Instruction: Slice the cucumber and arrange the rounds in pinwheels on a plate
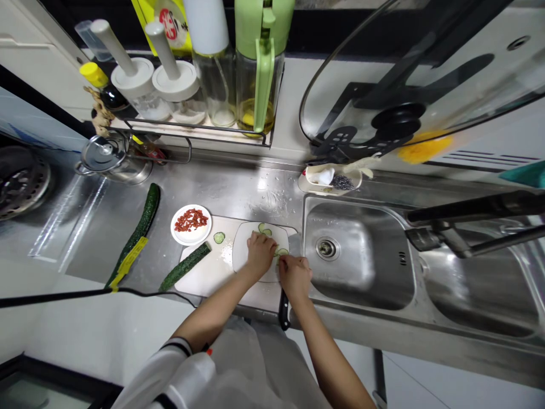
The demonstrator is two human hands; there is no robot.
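Observation:
A white square plate rests on the cutting board. Some thin cucumber slices lie near its far edge. Over the plate, my left hand has its fingers bent together at a pale green slice. Close beside it, my right hand is closed, thumb and fingers pinching at the same spot; the fingertips are partly hidden. A kitchen knife lies at the board's right side, partly under my right hand. One slice and a cut cucumber are on the board's left part.
A round dish of red dried berries stands behind the cut cucumber. Left lies a whole cucumber with a yellow label. At right is the sink with its faucet. A seasoning rack hangs behind; a pot stands back left.

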